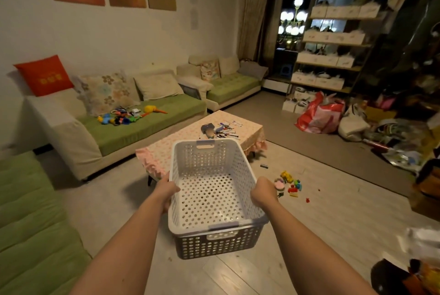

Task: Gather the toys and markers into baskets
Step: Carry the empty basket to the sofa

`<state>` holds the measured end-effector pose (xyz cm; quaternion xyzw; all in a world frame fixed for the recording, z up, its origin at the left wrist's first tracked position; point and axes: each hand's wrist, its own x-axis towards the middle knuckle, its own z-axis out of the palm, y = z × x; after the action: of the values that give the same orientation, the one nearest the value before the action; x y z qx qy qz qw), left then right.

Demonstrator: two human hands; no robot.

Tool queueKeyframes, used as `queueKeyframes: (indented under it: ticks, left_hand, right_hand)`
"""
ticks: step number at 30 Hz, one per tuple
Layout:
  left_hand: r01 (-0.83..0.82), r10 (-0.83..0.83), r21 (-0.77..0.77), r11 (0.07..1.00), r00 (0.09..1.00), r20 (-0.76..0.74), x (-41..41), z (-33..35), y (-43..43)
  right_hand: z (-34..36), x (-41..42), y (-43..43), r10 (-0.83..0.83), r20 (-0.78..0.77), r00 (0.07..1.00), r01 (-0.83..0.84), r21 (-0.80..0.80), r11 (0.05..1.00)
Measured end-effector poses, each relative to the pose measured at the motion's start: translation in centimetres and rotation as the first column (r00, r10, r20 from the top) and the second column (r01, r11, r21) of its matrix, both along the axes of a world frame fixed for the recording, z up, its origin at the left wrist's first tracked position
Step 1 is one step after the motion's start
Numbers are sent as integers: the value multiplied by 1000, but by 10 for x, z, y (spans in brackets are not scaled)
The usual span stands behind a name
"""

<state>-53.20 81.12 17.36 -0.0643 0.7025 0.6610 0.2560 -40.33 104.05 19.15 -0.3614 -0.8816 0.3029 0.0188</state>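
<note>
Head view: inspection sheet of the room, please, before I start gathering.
Surface: wood floor, coffee table under pink cloth.
Job's things: empty basket; markers on the table; toys on the green sofa; floor toys right of the basket.
Clutter: red bag and piled bags at right.
Hands: left hand and right hand grip the basket's side rims.
Cables: nothing seen.
Surroundings: shelves of boxes at far right.
</note>
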Motion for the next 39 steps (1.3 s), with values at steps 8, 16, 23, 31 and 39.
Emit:
queueKeyframes:
  ticks: [8,16,23,31,39]
  left_hand:
    - [-22,20,-91,996,999,-26,-98,-20,61]
    - [-114,108,-120,986,993,-58,-194,-13,164]
    - [-212,207,-93,973,977,-55,-246,1,216]
    - [-297,295,-87,951,955,-41,-332,-8,240]
    - [-372,372,-62,926,928,-8,-464,-42,234]
  right_hand:
    - [-16,-103,73,72,6,997,-72,-9,997]
    - [-5,-226,187,165,12,986,-165,-26,986]
    - [1,-310,241,248,20,968,-248,-31,968]
    - [-11,-418,262,317,59,947,-313,-63,948]
    - [-38,-578,260,419,131,899,-415,-57,908]
